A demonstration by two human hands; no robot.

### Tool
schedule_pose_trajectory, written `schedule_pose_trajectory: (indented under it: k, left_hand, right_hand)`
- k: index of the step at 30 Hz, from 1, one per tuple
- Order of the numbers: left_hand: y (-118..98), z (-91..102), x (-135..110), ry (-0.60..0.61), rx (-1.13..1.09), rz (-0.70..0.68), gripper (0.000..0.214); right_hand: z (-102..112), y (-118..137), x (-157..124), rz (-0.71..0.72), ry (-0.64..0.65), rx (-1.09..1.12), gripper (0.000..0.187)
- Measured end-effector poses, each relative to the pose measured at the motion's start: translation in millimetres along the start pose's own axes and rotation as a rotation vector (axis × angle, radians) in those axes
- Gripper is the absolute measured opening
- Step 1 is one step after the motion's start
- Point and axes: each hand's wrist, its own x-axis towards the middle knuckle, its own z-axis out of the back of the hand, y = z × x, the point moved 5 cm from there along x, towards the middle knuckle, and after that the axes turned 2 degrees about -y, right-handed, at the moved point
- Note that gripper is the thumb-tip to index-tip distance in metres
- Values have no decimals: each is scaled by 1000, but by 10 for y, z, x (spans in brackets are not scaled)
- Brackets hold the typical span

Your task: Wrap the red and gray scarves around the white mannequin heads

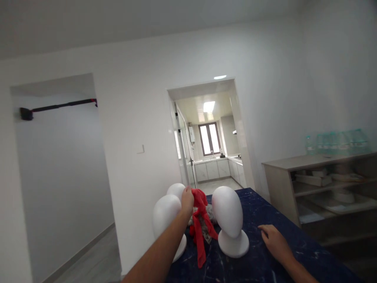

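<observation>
Here, left hand fingers pinching red cloth between foam heads, right hand flat, fingers loosely spread on dark table.

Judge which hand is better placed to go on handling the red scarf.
Left. The left hand already grips the red scarf up between the white foam heads, while the right hand lies flat on the dark table, apart from the cloth.
</observation>
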Motion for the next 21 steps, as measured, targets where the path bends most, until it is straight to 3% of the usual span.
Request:
schedule_pose_trajectory:
  k: [3, 5, 7, 10, 13, 15, 16, 18, 21]
  left_hand:
    - [-348, 113, 21, 66, 47, -63, 34]
    - [-571, 222, -7, 107, 91, -108, 32]
    - [-788, 316, -65, 150, 143, -148, 32]
    - [-1105, 350, -211, 220, 205, -206, 36]
    - [-1390, 215, -428, 303, 236, -265, 37]
    - [-1547, 70, -601, 374, 275, -322, 36]
    - [-1611, 3, -685, 410, 305, -353, 37]
    - [-1709, -84, -816, 472, 380, -415, 38]
    - [-1783, -82, -888, 569, 483, -494, 39]
  right_hand:
    - [351, 13, 55, -149, -200, 101, 46]
    - [626, 196, 104, -186, -256, 154, 43]
    - [921, 601, 157, -113, -284, 208, 41]
    - [1237, 1499, 206, 37, -235, 308, 39]
    - [1176, 2461, 219, 167, 63, 495, 47]
    - [1054, 2917, 234, 199, 160, 601, 61]
    - [991, 3069, 254, 218, 188, 623, 59]
    - [910, 3193, 330, 225, 192, 608, 40]
    - [918, 3045, 476, 163, 268, 630, 12]
